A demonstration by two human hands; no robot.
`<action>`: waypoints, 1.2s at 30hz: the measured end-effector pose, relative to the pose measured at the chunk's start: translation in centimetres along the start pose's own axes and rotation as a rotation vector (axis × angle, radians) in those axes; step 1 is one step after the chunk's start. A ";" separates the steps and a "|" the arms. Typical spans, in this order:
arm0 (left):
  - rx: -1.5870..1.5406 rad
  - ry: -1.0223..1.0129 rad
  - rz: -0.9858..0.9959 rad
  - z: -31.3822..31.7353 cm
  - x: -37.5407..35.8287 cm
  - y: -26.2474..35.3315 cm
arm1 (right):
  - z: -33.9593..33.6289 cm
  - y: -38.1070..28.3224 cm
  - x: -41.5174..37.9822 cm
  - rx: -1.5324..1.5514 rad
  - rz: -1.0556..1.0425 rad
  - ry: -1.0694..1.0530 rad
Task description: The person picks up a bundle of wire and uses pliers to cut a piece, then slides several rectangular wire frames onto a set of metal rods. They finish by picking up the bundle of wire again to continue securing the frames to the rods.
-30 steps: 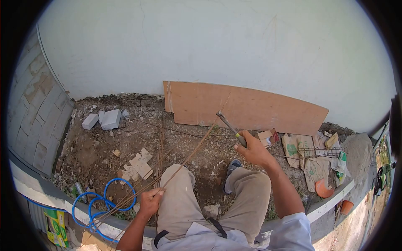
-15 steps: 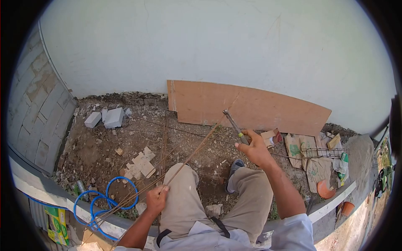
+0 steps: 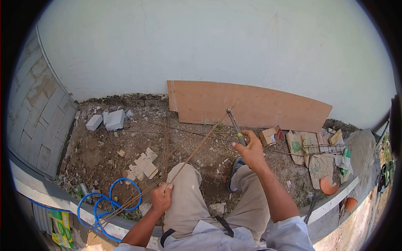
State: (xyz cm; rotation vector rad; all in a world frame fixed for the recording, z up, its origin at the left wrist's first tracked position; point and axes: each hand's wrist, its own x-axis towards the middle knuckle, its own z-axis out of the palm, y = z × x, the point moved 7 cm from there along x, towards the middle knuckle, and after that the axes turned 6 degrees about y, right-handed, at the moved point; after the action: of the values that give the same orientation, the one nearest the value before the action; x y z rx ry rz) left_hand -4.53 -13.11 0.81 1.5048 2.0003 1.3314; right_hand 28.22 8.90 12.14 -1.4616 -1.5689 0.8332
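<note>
My left hand (image 3: 162, 198) is closed around thin rusty steel rods (image 3: 188, 160) in front of my left knee. The rods slant from the lower left up across the plywood sheet. Out in front, my right hand (image 3: 250, 149) grips the handle of pincers (image 3: 234, 123), a metal-headed tool with a yellow-green band. Its head meets or overlaps the upper part of a rod; whether its jaws bite on the rod cannot be made out. My fingers partly hide the handle.
A plywood sheet (image 3: 251, 104) leans on the white wall (image 3: 209, 42). Blue hose (image 3: 97, 205) coils by the low ledge at left. White blocks (image 3: 114, 120), rubble and more rods lie on the dirt. Paper sacks (image 3: 320, 169) and a wire cage (image 3: 326, 149) lie at right.
My left hand has shifted slightly right and up with the rods. The pincers stand a little more upright, and my right hand has moved slightly left. The view has shifted slightly.
</note>
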 end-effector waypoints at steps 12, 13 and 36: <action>0.025 -0.001 0.016 -0.2 -0.2 0.5 | -0.7 0.8 1.6 -0.094 -0.034 -0.184; 0.018 0.018 0.055 -0.4 -0.5 0.9 | -1.2 0.0 2.1 -0.147 -0.065 -0.246; -0.058 -0.127 -0.168 -0.3 0.8 -0.5 | -0.5 -2.5 2.0 -0.433 -0.176 -0.390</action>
State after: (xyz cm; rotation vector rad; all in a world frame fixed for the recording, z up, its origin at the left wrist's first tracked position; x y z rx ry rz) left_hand -5.37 -12.55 0.80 1.3287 1.9447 1.1858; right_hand 27.49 10.55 14.83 -1.4822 -2.2473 0.7336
